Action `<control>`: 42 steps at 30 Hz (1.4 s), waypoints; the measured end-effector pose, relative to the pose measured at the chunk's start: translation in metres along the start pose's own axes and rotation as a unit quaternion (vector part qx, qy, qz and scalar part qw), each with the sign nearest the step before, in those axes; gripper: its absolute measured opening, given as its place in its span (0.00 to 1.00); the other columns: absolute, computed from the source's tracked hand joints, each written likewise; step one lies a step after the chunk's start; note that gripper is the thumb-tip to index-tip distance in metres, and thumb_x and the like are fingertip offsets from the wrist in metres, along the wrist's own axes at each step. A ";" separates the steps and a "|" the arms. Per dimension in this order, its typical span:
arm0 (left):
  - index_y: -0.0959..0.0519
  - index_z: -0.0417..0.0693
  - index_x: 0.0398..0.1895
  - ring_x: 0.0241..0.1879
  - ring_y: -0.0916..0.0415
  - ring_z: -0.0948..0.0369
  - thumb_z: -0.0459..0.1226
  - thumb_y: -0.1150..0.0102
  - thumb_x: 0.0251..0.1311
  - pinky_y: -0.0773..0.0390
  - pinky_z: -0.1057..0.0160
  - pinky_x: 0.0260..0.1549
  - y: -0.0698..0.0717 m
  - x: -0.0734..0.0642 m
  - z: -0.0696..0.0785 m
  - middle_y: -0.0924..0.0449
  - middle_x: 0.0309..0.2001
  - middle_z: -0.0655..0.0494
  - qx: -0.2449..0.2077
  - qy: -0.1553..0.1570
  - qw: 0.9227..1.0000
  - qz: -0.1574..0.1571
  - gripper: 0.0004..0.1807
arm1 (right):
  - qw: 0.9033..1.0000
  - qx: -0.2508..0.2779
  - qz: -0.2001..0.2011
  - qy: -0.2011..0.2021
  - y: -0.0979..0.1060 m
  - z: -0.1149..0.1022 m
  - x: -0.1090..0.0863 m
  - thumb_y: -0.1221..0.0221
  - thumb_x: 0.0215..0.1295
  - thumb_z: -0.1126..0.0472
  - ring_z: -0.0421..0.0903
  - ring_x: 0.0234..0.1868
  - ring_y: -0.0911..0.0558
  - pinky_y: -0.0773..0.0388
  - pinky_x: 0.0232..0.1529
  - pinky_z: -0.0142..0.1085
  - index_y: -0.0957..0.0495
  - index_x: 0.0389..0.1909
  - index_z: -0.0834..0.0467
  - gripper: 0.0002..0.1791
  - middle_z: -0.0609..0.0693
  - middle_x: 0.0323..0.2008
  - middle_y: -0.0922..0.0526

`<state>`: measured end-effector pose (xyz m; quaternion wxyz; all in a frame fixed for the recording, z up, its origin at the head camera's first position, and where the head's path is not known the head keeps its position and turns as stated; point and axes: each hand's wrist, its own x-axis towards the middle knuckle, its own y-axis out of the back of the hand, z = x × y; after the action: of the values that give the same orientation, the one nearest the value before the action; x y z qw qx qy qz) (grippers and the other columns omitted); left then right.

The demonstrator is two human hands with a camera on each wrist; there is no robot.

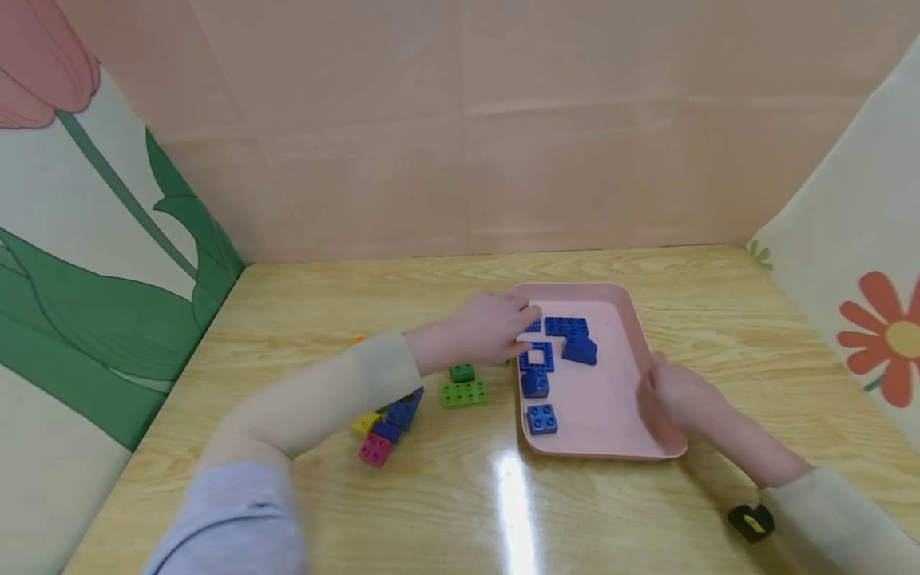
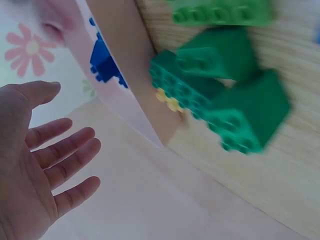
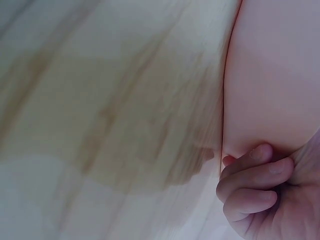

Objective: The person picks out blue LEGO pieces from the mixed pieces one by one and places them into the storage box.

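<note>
A pink tray (image 1: 600, 403) holds several blue toy bricks, among them a long one (image 1: 566, 327), a sloped one (image 1: 580, 349) and a square one (image 1: 542, 419). My left hand (image 1: 492, 327) hangs over the tray's left edge by the upper blue bricks. Its fingers (image 2: 70, 165) are spread and loosely bent, with nothing held in the left wrist view. At the tray's right side, my right hand (image 1: 683, 391) grips the rim, its fingers (image 3: 255, 175) curled against the pink wall in the right wrist view. The right thumb is hidden there.
Left of the tray lie a light green brick (image 1: 463, 394) and dark green bricks (image 2: 220, 55). Farther left is a pile with blue (image 1: 402, 410), yellow (image 1: 366, 423) and magenta (image 1: 374, 450) bricks, partly behind the left forearm. A black object (image 1: 751, 523) sits by the right cuff.
</note>
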<state>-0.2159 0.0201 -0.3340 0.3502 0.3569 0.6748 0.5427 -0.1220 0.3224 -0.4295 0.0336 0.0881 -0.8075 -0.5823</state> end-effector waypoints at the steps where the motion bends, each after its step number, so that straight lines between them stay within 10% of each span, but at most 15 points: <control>1: 0.30 0.49 0.62 0.44 0.27 0.63 0.54 0.51 0.69 0.24 0.66 0.36 0.000 -0.006 -0.003 0.24 0.49 0.57 -0.008 0.006 1.000 0.003 0.26 | 1.000 -0.002 0.002 0.003 0.000 0.001 0.000 0.58 0.70 0.66 0.53 0.23 0.24 0.26 0.24 0.50 0.38 0.36 0.69 0.08 0.54 0.19 0.28; 13: 0.28 0.44 0.61 0.39 0.21 0.59 0.51 0.47 0.69 0.21 0.60 0.35 -0.007 -0.081 -0.049 0.22 0.53 0.51 -0.100 0.102 0.985 0.093 0.25 | 1.000 -0.004 0.012 0.015 0.001 0.000 -0.002 0.57 0.70 0.67 0.50 0.21 0.27 0.27 0.22 0.47 0.39 0.36 0.69 0.07 0.53 0.18 0.29; 27: 0.26 0.43 0.58 0.44 0.22 0.55 0.50 0.43 0.66 0.22 0.56 0.40 -0.007 -0.123 -0.079 0.20 0.50 0.50 -0.145 0.181 0.965 0.126 0.25 | 1.000 -0.005 0.000 0.009 0.001 -0.001 0.000 0.58 0.70 0.67 0.50 0.22 0.27 0.27 0.24 0.47 0.38 0.35 0.70 0.08 0.53 0.20 0.29; 42: 0.31 0.46 0.65 0.50 0.24 0.53 0.62 0.42 0.59 0.24 0.51 0.48 -0.038 -0.138 -0.056 0.24 0.56 0.47 -0.177 0.175 0.968 -0.010 0.40 | 1.000 0.002 -0.011 -0.004 0.001 -0.001 0.002 0.58 0.71 0.65 0.51 0.23 0.25 0.26 0.24 0.48 0.37 0.35 0.69 0.09 0.54 0.19 0.28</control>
<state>-0.1988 -0.1321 -0.3507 0.2895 0.1816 0.6228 0.7038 -0.1236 0.3216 -0.4282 0.0234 0.0946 -0.8077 -0.5815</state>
